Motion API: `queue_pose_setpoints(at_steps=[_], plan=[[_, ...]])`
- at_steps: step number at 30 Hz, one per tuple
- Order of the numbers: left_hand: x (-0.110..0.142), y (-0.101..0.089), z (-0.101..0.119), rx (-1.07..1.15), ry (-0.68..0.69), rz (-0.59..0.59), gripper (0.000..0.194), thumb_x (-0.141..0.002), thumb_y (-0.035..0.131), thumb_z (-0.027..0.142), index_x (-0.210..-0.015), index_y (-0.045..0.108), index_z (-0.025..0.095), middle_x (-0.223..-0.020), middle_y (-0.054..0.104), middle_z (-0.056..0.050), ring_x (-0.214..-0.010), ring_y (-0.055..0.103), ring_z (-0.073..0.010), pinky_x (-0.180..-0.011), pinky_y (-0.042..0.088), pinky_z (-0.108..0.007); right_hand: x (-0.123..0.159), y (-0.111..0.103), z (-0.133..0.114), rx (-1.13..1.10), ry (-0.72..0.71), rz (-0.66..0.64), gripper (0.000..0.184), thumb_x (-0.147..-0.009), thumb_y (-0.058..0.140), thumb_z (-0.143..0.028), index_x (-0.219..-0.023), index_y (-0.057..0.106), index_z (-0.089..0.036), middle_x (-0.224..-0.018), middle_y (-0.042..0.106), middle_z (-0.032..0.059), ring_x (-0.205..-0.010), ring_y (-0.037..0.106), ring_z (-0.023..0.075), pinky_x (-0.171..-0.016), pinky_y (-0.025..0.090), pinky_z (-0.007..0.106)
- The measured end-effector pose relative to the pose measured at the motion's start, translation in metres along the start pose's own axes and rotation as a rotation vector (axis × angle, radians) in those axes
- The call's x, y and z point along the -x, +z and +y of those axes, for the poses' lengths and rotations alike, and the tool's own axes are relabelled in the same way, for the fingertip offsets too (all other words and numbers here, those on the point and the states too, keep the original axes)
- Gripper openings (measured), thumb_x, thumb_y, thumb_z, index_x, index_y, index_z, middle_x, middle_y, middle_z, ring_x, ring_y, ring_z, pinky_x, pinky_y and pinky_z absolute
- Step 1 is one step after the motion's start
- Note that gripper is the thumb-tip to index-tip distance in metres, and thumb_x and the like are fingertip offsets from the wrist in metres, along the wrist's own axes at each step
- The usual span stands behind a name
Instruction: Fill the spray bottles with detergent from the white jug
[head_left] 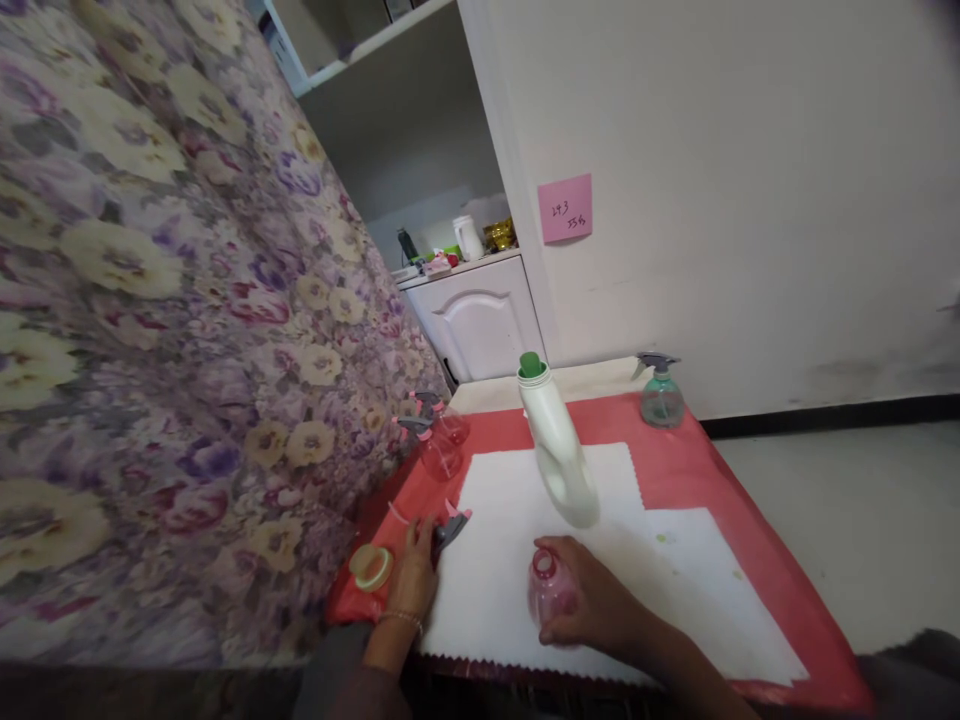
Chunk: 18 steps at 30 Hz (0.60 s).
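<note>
In my right hand (589,595) is a small clear pink spray bottle (551,595), its top off and its neck pointing up, above the white cloth. My left hand (416,575) is low at the table's left side, its fingers closed around a grey and pink spray head (452,527); a thin pink tube (397,513) shows on the other side of the fingers. Beside that hand lies a pale yellow cap (371,567). A large pale green jug (559,450) with a green piece (531,365) in its mouth stands beyond my right hand.
Two pink spray bottles (440,455) with grey heads stand at the table's back left. At the back right is a green spray bottle (662,400). White cloths (690,570) cover part of the red tabletop (675,460). A floral curtain (187,350) hangs close on the left.
</note>
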<state>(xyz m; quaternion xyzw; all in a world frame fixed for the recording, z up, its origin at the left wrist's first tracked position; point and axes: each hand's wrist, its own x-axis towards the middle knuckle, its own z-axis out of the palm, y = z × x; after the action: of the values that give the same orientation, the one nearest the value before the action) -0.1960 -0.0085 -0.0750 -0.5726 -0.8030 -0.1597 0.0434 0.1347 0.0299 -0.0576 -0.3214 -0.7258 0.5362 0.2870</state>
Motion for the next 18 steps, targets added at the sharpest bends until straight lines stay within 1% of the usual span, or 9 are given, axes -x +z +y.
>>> queue_pose_setpoints(at_steps=[3, 5, 7, 9, 10, 12, 14, 16, 18], plan=[[0.007, -0.005, 0.009, 0.056, 0.042, 0.062, 0.051, -0.079, 0.042, 0.0, -0.128, 0.049, 0.013, -0.134, 0.048, -0.017, -0.128, 0.046, -0.0277, -0.108, 0.038, -0.046, 0.0, -0.001, 0.002, 0.016, -0.015, -0.019, 0.103, -0.04, 0.09, -0.018, -0.134, 0.046, -0.018, -0.138, 0.049, 0.015, -0.128, 0.044, 0.0358, -0.11, 0.032, 0.05], [0.013, -0.006, 0.021, 0.109, 0.086, 0.077, 0.042, -0.086, 0.039, 0.008, -0.127, 0.049, 0.012, -0.131, 0.051, -0.016, -0.127, 0.046, -0.0265, -0.11, 0.037, -0.046, 0.0, -0.003, 0.002, 0.029, -0.014, -0.02, 0.107, -0.038, 0.091, -0.018, -0.135, 0.044, -0.019, -0.139, 0.048, 0.0153, -0.129, 0.043, 0.0367, -0.11, 0.032, 0.051], [0.023, -0.005, 0.039, 0.171, 0.14, 0.067, 0.038, -0.092, 0.036, 0.018, -0.128, 0.049, 0.013, -0.131, 0.052, -0.015, -0.128, 0.047, -0.025, -0.111, 0.037, -0.045, 0.002, -0.005, 0.001, 0.023, 0.006, -0.019, 0.107, -0.037, 0.09, -0.016, -0.134, 0.045, -0.021, -0.137, 0.049, 0.0146, -0.128, 0.044, 0.0367, -0.108, 0.034, 0.051], [0.036, -0.003, 0.062, 0.257, 0.192, 0.031, 0.038, -0.094, 0.036, 0.028, -0.128, 0.05, 0.015, -0.134, 0.053, -0.013, -0.13, 0.046, -0.0243, -0.113, 0.036, -0.044, 0.003, -0.006, 0.0, 0.01, 0.024, -0.015, 0.104, -0.037, 0.089, -0.015, -0.131, 0.046, -0.022, -0.133, 0.051, 0.0132, -0.125, 0.047, 0.0359, -0.106, 0.037, 0.05], [0.043, -0.002, 0.074, 0.296, 0.204, 0.01, 0.038, -0.095, 0.038, 0.033, -0.127, 0.052, 0.017, -0.133, 0.055, -0.011, -0.129, 0.048, -0.0236, -0.112, 0.038, -0.043, 0.004, -0.007, 0.0, 0.006, 0.023, -0.01, 0.102, -0.038, 0.089, -0.015, -0.13, 0.047, -0.022, -0.132, 0.051, 0.0127, -0.124, 0.048, 0.0353, -0.106, 0.038, 0.049], [0.059, 0.0, 0.098, 0.529, 0.216, -0.093, 0.042, -0.094, 0.042, 0.04, -0.13, 0.052, 0.02, -0.136, 0.054, -0.01, -0.13, 0.048, -0.0241, -0.113, 0.037, -0.044, 0.005, -0.007, 0.003, 0.005, 0.012, -0.002, 0.099, -0.038, 0.089, -0.016, -0.128, 0.047, -0.021, -0.131, 0.052, 0.0124, -0.123, 0.049, 0.0345, -0.105, 0.039, 0.048], [0.073, 0.004, 0.117, 0.717, 0.23, -0.182, 0.046, -0.094, 0.044, 0.043, -0.134, 0.049, 0.023, -0.142, 0.051, -0.009, -0.134, 0.044, -0.0244, -0.115, 0.033, -0.044, 0.004, -0.007, 0.008, 0.002, -0.005, -0.001, 0.099, -0.038, 0.089, -0.016, -0.127, 0.047, -0.02, -0.131, 0.052, 0.013, -0.122, 0.05, 0.0341, -0.105, 0.039, 0.047], [0.083, 0.013, 0.13, 0.827, 0.247, -0.243, 0.057, -0.09, 0.052, 0.045, -0.141, 0.041, 0.023, -0.148, 0.044, -0.009, -0.138, 0.04, -0.0262, -0.118, 0.029, -0.045, 0.004, -0.007, 0.013, -0.003, -0.021, -0.006, 0.099, -0.038, 0.089, -0.018, -0.127, 0.047, -0.019, -0.129, 0.053, 0.0133, -0.12, 0.051, 0.0338, -0.103, 0.04, 0.047], [0.088, 0.024, 0.136, 0.884, 0.247, -0.252, 0.073, -0.083, 0.061, 0.047, -0.145, 0.033, 0.022, -0.151, 0.04, -0.011, -0.139, 0.037, -0.0289, -0.118, 0.027, -0.047, 0.004, -0.007, 0.018, -0.001, -0.046, -0.005, 0.096, -0.039, 0.09, -0.02, -0.125, 0.048, -0.018, -0.125, 0.056, 0.0122, -0.115, 0.053, 0.0329, -0.099, 0.042, 0.046]])
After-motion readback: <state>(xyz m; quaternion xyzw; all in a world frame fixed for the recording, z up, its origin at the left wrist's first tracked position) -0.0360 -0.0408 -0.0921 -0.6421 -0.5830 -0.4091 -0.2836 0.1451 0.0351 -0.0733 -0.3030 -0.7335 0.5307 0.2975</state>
